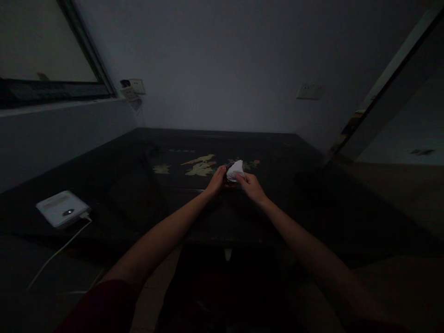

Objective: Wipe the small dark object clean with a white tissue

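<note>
Over the dark tabletop (pixel 194 208), my two hands are close together. My right hand (pixel 252 187) is closed, its thumb pressed on a folded white tissue (pixel 236 170) that looks like paper, though cloth cannot be ruled out. Just left of it, my left hand (pixel 217 181) is closed around the edge of a small, dark, brownish object (pixel 229 183). The tissue lies against this object and covers much of it. Dim light hides what kind of object it is.
A white box-shaped device (pixel 58 208) with a white cable (pixel 58 252) stands on the left. Bird and flower pictures (pixel 201 169) decorate the tabletop. Wall sockets (pixel 310 91) are at the back, with a plugged-in adapter (pixel 129 94) near the window (pixel 45 46).
</note>
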A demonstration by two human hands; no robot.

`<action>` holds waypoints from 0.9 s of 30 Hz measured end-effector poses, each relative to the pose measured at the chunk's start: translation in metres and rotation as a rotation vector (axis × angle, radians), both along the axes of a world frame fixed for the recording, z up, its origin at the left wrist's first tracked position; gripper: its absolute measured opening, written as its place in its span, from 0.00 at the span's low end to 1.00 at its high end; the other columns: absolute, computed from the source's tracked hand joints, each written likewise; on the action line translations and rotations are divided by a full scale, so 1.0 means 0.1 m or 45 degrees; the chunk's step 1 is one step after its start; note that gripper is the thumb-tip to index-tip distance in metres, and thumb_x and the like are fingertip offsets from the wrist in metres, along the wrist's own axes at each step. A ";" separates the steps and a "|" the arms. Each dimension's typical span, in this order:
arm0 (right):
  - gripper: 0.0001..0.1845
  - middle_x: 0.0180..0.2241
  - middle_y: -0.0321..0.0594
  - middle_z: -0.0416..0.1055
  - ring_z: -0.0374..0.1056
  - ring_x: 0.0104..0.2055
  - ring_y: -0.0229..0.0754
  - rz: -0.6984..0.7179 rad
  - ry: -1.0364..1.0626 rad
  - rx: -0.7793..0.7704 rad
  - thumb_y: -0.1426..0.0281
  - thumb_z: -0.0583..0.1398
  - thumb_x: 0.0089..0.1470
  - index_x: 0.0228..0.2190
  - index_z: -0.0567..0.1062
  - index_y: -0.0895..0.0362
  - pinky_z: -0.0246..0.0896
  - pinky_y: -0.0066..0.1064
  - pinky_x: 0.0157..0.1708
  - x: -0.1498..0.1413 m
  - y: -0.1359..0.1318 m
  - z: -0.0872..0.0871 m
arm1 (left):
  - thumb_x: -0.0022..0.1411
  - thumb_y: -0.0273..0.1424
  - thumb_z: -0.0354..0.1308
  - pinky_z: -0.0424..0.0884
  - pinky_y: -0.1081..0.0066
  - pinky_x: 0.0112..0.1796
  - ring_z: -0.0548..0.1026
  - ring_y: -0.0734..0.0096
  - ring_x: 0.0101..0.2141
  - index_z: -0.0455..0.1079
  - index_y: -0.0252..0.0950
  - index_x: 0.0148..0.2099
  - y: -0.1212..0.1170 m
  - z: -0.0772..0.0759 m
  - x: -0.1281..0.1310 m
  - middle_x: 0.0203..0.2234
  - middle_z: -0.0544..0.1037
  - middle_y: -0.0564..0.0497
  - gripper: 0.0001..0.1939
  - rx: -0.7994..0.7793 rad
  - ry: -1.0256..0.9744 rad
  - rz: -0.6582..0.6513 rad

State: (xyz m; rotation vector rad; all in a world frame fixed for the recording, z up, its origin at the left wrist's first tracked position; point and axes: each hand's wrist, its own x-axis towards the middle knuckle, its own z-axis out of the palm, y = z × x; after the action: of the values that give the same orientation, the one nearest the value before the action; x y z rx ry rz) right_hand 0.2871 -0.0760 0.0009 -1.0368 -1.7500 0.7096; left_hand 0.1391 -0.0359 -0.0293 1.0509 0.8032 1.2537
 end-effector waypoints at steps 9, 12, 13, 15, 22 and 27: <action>0.26 0.24 0.39 0.72 0.67 0.28 0.41 -0.207 0.352 -0.007 0.47 0.60 0.45 0.26 0.74 0.60 0.62 0.31 0.30 0.18 0.04 0.14 | 0.62 0.46 0.53 0.76 0.67 0.31 0.77 0.68 0.33 0.66 0.39 0.49 -0.04 0.07 -0.03 0.41 0.75 0.47 0.19 -0.074 -0.086 -0.013; 0.25 0.27 0.41 0.75 0.69 0.30 0.42 -0.235 0.461 -0.035 0.50 0.62 0.43 0.29 0.74 0.61 0.64 0.32 0.32 0.23 0.09 0.11 | 0.64 0.46 0.51 0.75 0.68 0.31 0.78 0.67 0.31 0.64 0.38 0.52 -0.06 0.11 -0.05 0.38 0.77 0.46 0.21 -0.119 -0.142 -0.037; 0.24 0.29 0.42 0.76 0.70 0.31 0.43 -0.234 0.502 -0.045 0.51 0.62 0.43 0.31 0.75 0.61 0.65 0.33 0.33 0.24 0.10 0.10 | 0.64 0.46 0.50 0.75 0.68 0.31 0.78 0.67 0.31 0.64 0.38 0.53 -0.06 0.13 -0.05 0.36 0.77 0.46 0.22 -0.136 -0.159 -0.040; 0.24 0.31 0.43 0.77 0.71 0.33 0.44 -0.235 0.573 -0.068 0.52 0.63 0.42 0.33 0.75 0.61 0.66 0.34 0.34 0.25 0.13 0.07 | 0.65 0.46 0.48 0.74 0.69 0.30 0.78 0.67 0.30 0.62 0.38 0.55 -0.06 0.15 -0.06 0.35 0.78 0.45 0.23 -0.172 -0.186 -0.029; 0.22 0.35 0.46 0.78 0.74 0.35 0.47 -0.331 0.775 -0.087 0.58 0.64 0.40 0.35 0.74 0.61 0.68 0.39 0.39 0.29 0.19 0.03 | 0.66 0.47 0.46 0.73 0.68 0.30 0.79 0.65 0.29 0.58 0.39 0.59 -0.03 0.16 -0.08 0.36 0.78 0.44 0.25 -0.250 -0.243 0.002; 0.21 0.36 0.47 0.78 0.73 0.37 0.48 -0.448 0.720 -0.053 0.60 0.64 0.39 0.35 0.75 0.62 0.68 0.39 0.39 0.34 0.21 0.02 | 0.65 0.49 0.46 0.73 0.69 0.29 0.79 0.65 0.29 0.58 0.39 0.60 -0.05 0.16 -0.08 0.38 0.78 0.42 0.27 -0.236 -0.227 0.032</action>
State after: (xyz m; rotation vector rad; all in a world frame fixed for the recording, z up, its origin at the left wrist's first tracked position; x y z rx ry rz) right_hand 0.3214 -0.0549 0.0026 -1.0141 -1.0416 0.7262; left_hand 0.1306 -0.0408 -0.0131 0.7711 0.7801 1.2491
